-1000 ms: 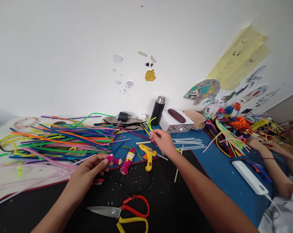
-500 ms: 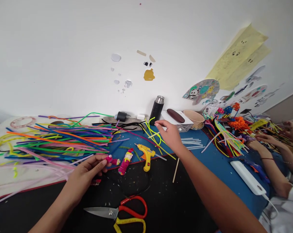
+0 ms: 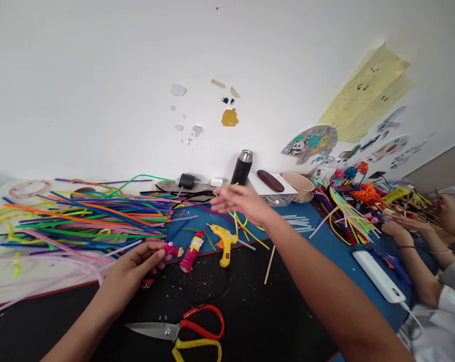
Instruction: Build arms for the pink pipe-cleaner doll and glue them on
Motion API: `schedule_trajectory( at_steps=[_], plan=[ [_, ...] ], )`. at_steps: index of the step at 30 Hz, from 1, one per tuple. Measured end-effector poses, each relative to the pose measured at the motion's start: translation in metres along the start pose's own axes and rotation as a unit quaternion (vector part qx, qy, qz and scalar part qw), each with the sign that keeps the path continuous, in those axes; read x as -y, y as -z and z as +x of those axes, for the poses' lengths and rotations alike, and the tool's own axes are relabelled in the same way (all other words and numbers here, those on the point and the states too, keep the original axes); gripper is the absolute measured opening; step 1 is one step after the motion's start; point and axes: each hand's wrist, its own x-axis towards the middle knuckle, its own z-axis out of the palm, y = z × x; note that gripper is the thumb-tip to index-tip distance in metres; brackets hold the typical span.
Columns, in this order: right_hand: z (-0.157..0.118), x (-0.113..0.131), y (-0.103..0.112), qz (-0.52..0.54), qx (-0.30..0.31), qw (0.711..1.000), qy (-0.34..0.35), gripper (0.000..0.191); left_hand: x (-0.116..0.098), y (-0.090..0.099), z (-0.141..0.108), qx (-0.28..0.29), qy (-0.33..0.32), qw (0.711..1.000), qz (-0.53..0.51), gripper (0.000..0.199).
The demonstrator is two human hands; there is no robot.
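Note:
Between the thumb and fingers of my left hand [image 3: 142, 264] is a small pink pipe-cleaner figure [image 3: 172, 249] with a pale yellowish end. A larger pink and cream pipe-cleaner figure [image 3: 192, 253] lies on the mat just to its right. My right hand [image 3: 244, 202] hovers over the back of the table, fingers stretched out and holding nothing. Below it lie yellow-green pipe cleaners [image 3: 255, 236], partly hidden by the hand. A yellow hot glue gun [image 3: 224, 242] rests between my two hands. Large scissors [image 3: 187, 328] with red and yellow handles lie closest to me.
Many coloured pipe cleaners [image 3: 99, 213] spread across the left. A black flask [image 3: 242, 168], a box with a brown case [image 3: 269, 181] and a bowl [image 3: 299, 187] stand along the wall. At right are a white power strip [image 3: 378, 276] and another person's hands [image 3: 400, 231]. A wooden stick [image 3: 269, 265] lies centrally.
My right hand has moved left, away from the yellow-green pipe cleaners, and its fingers have straightened. My left hand still holds the small pink figure. The view has shifted slightly.

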Motion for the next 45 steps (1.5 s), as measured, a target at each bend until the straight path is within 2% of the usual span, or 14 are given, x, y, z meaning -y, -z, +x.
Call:
schedule_trajectory(
  at_steps=[1, 2, 4, 7, 9, 11, 16, 21, 24, 28, 32, 34, 41, 45],
  plan=[
    [0.003, 0.001, -0.006, -0.096, 0.037, 0.995, 0.001, 0.037, 0.0, 0.0, 0.0, -0.002, 0.001, 1.0, 0.0, 0.063],
    [0.006, 0.002, -0.012, -0.205, 0.073, 0.976, 0.009, 0.029, 0.0, 0.0, 0.0, -0.004, 0.004, 1.0, 0.002, 0.064],
    [0.008, 0.001, -0.02, -0.264, 0.076, 0.961, 0.005, 0.018, 0.002, 0.001, 0.001, -0.005, 0.01, 1.0, 0.006, 0.065],
    [0.007, 0.001, -0.016, -0.257, 0.036, 0.965, 0.017, 0.021, 0.006, 0.003, 0.002, 0.001, 0.004, 1.0, 0.007, 0.065],
    [0.003, 0.002, -0.005, -0.225, -0.029, 0.973, 0.037, 0.024, 0.008, 0.003, 0.003, 0.004, -0.003, 1.0, 0.005, 0.064],
    [-0.001, 0.0, 0.008, -0.246, -0.075, 0.966, 0.035, 0.022, 0.009, 0.003, 0.003, 0.003, -0.003, 1.0, 0.004, 0.064],
    [-0.005, -0.03, 0.026, -0.3, -0.113, 0.947, -0.036, 0.027, 0.004, 0.001, 0.002, 0.003, 0.001, 1.0, -0.002, 0.063],
    [0.003, -0.064, 0.01, -0.343, -0.082, 0.932, -0.077, 0.015, 0.001, 0.001, 0.002, -0.001, -0.01, 1.0, 0.015, 0.063],
    [0.013, -0.069, -0.005, -0.365, -0.066, 0.925, -0.087, 0.018, 0.003, 0.001, 0.003, -0.002, -0.007, 1.0, 0.022, 0.063],
    [0.029, -0.073, -0.018, -0.383, -0.076, 0.915, -0.1, 0.021, 0.005, 0.001, 0.004, 0.004, 0.0, 1.0, 0.013, 0.063],
    [0.038, -0.082, -0.025, -0.373, -0.086, 0.918, -0.108, 0.012, 0.005, 0.001, 0.004, 0.006, 0.006, 1.0, 0.014, 0.063],
    [0.039, -0.086, -0.025, -0.352, -0.107, 0.924, -0.101, 0.013, 0.006, 0.001, 0.005, 0.009, 0.003, 1.0, 0.018, 0.064],
    [0.033, -0.085, -0.001, -0.201, -0.221, 0.953, -0.048, 0.022, 0.009, 0.003, 0.005, 0.018, -0.008, 1.0, 0.022, 0.062],
    [0.029, -0.084, 0.008, -0.1, -0.278, 0.955, -0.021, 0.029, 0.003, 0.0, 0.004, 0.013, 0.007, 1.0, 0.024, 0.067]
  ],
)
